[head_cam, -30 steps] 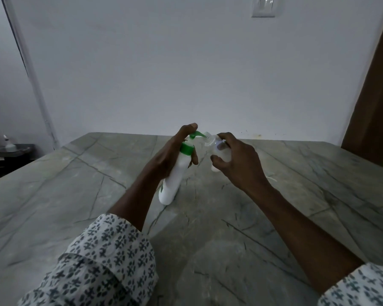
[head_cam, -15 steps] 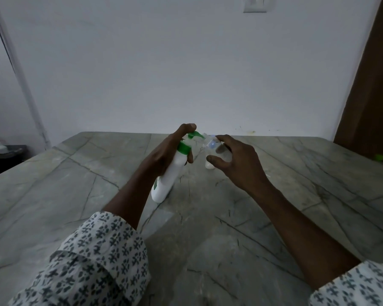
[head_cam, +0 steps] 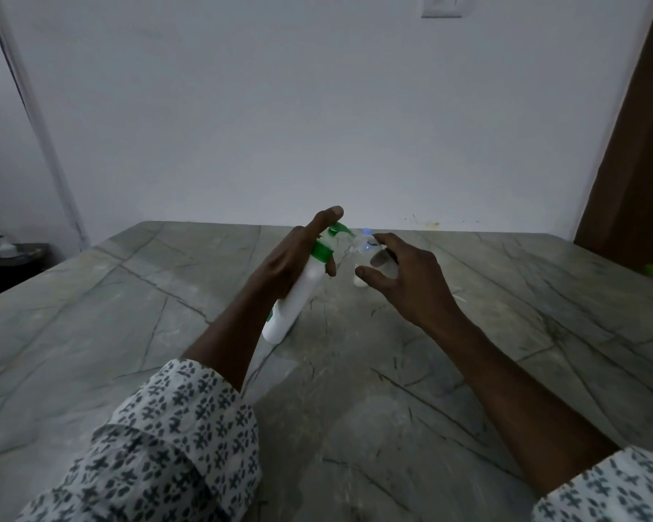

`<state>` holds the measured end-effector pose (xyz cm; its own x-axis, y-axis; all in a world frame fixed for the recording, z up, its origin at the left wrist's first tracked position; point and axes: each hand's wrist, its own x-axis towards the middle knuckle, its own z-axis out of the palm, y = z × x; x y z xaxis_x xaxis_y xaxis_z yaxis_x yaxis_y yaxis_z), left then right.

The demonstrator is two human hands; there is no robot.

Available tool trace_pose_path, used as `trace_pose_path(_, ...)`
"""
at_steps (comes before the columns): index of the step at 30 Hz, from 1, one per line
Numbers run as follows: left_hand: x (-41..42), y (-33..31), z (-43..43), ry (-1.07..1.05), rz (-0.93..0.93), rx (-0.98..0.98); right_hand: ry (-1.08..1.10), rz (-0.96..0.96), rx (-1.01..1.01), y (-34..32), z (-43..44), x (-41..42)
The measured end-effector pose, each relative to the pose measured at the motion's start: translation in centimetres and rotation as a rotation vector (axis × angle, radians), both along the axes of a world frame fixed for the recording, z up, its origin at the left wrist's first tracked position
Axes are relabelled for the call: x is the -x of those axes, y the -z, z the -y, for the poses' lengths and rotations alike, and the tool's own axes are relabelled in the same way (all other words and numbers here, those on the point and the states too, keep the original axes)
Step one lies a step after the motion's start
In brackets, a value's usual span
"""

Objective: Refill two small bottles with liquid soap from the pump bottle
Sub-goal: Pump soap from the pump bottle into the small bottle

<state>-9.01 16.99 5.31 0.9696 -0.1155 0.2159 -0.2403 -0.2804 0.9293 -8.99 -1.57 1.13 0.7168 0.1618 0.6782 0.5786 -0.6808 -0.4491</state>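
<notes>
Over the grey table [head_cam: 91, 333], the left hand [head_cam: 291, 261] grips the tipped white pump bottle [head_cam: 298, 295], its bottom on the table and one finger on top, while the right hand [head_cam: 411, 284] curls round a small clear bottle [head_cam: 368, 252] just beside the spout.

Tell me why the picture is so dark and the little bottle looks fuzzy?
Head view: dim, bluish light greys the table; the small bottle in the right hand is see-through and a bit blurred; the white pump bottle in the left hand stands out; the wide lens tilts the wall corner.
</notes>
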Motion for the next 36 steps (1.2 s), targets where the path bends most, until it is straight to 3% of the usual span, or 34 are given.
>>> trace_pose_path(36,-0.47,0.44,0.11,-0.028,0.022,0.054,0.006,-0.007,0.020,0.40,-0.06,0.15)
